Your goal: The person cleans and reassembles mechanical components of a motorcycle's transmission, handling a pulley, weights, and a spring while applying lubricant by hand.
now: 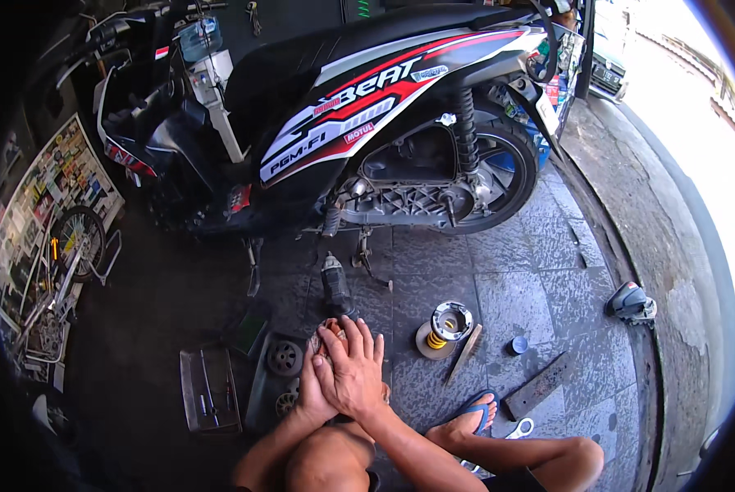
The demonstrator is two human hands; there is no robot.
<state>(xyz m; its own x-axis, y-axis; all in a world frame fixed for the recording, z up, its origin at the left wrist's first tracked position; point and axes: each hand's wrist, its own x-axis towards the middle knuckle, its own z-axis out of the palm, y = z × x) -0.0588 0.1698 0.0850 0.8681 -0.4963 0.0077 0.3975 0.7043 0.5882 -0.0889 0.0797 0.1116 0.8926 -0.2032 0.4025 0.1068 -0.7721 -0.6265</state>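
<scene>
My left hand (314, 392) is wrapped around a crumpled orange rag (317, 336), partly hidden. My right hand (351, 373) lies over it, fingers curved onto the rag and the left hand. Just beyond them a black power tool (335, 283) rests on the tiles. Left of my hands are a tray of round metal parts (284, 357) and a tray of slender tools (210, 389). To the right stand a clutch part with a yellow spring (441, 336), a wooden stick (463, 354) and a small blue cap (517, 344).
A black, white and red scooter (384, 98) spans the back, its side casing exposed. At left are a bicycle (68, 254) and a sticker-covered board (56, 172). A flat bar (536, 385), wrench (522, 428) and grey object (630, 303) lie rightward, beside the kerb (671, 271); a car (609, 57) is beyond.
</scene>
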